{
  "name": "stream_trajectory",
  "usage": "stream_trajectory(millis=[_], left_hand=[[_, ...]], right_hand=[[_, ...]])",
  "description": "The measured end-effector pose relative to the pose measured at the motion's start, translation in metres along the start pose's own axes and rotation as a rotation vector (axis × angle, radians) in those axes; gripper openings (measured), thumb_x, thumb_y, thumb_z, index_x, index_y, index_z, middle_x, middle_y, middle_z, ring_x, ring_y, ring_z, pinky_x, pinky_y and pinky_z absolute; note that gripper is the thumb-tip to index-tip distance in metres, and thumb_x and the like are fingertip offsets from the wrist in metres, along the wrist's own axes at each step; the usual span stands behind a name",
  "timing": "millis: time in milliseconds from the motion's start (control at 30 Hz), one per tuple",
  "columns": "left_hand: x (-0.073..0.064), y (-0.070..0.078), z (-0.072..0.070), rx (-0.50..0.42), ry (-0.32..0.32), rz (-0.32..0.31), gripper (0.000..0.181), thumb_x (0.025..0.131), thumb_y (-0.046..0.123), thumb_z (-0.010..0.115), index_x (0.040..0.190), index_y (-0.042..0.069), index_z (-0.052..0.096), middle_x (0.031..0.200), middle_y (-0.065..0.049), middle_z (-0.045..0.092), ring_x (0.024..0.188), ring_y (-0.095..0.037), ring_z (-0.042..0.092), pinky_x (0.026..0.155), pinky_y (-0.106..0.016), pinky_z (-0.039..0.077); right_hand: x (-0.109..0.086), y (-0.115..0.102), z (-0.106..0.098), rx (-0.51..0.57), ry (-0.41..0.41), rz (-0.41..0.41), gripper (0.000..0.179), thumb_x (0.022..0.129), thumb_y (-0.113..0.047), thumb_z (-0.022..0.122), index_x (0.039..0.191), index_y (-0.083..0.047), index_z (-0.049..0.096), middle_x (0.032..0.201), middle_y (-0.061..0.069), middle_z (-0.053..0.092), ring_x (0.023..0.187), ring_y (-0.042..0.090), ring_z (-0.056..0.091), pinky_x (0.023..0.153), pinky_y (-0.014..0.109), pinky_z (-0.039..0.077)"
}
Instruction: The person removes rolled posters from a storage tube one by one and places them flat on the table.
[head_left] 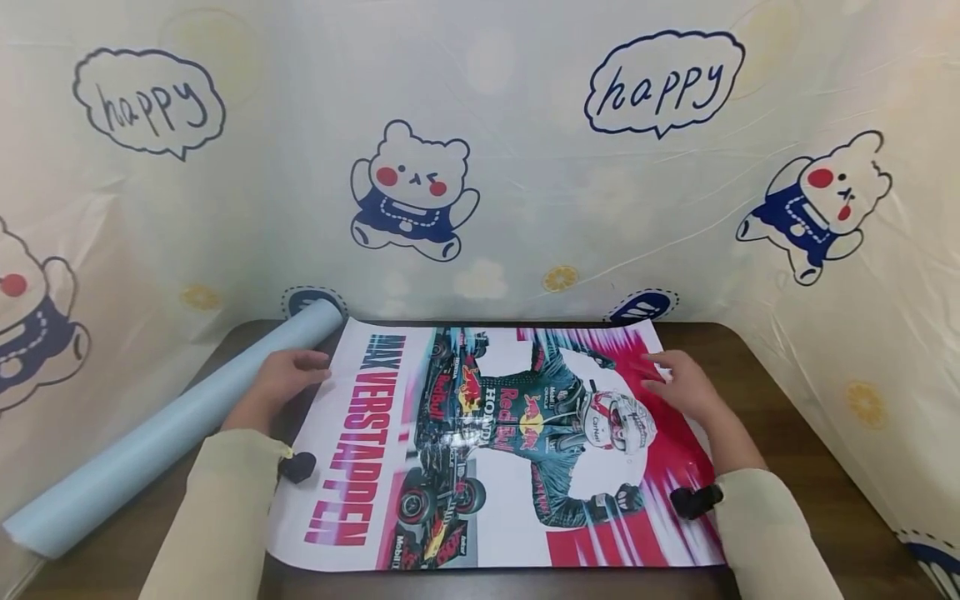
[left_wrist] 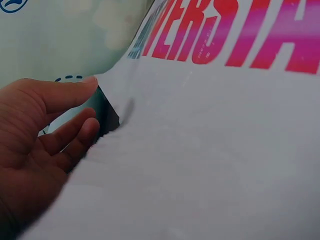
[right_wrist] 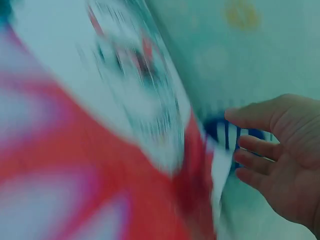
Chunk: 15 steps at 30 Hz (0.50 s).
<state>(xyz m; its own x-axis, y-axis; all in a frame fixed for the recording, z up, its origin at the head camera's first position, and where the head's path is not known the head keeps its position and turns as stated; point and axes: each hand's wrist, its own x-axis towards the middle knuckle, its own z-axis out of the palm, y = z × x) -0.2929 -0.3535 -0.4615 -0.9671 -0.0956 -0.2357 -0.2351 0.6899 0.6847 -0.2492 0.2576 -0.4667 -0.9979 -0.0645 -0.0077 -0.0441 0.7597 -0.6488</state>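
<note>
A glossy racing poster (head_left: 510, 483) lies sideways on the table, printed with a driver in a helmet, a race car and large pink letters. Beside its left edge is my left hand (head_left: 281, 383), thumb and fingers apart. In the left wrist view, the thumb tip of this hand (left_wrist: 50, 125) comes close to the white margin; whether it touches cannot be told. My right hand (head_left: 688, 385) hovers at the red right edge with its fingers loosely spread. The right wrist view shows a gap between that hand (right_wrist: 285, 160) and the blurred poster (right_wrist: 100, 150).
A long light-blue roll (head_left: 180, 425) lies slantwise along the left side of the dark brown table (head_left: 810, 467). Behind the table hangs a pale curtain (head_left: 525, 183) with bear and "happy" prints. Small black devices sit at both wrists, by the cream sleeves.
</note>
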Motion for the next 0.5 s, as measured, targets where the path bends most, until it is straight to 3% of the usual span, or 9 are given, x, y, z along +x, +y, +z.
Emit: stream_trajectory(millis=[167,400,500], left_hand=[[0.002,0.007,-0.001,0.029,0.007,0.028,0.057,0.092,0.030,0.068,0.138,0.002,0.050,0.138,-0.026,0.046,0.122,-0.046,0.046,0.100,-0.063,0.037],[0.004,0.025,-0.001,0.082,0.024,0.053,0.052,0.092,0.028,0.068,0.135,0.003,0.053,0.136,-0.026,0.050,0.121,-0.046,0.048,0.099,-0.062,0.040],[0.005,0.033,-0.004,0.099,0.039,0.065,0.050,0.092,0.026,0.068,0.134,0.001,0.054,0.134,-0.026,0.050,0.120,-0.047,0.048,0.098,-0.062,0.040]], right_hand=[[-0.002,-0.056,0.033,-0.099,-0.166,-0.316,0.045,0.087,-0.009,0.073,0.129,-0.002,0.061,0.132,0.022,0.051,0.124,0.042,0.045,0.096,0.056,0.046],[-0.020,-0.122,0.084,-0.206,-0.426,-0.531,0.054,0.086,-0.019,0.076,0.136,-0.012,0.058,0.137,0.015,0.050,0.127,0.032,0.045,0.098,0.049,0.046],[-0.031,-0.152,0.112,-0.256,-0.512,-0.670,0.058,0.088,-0.024,0.074,0.142,-0.022,0.053,0.143,0.012,0.047,0.130,0.028,0.044,0.101,0.045,0.044]])
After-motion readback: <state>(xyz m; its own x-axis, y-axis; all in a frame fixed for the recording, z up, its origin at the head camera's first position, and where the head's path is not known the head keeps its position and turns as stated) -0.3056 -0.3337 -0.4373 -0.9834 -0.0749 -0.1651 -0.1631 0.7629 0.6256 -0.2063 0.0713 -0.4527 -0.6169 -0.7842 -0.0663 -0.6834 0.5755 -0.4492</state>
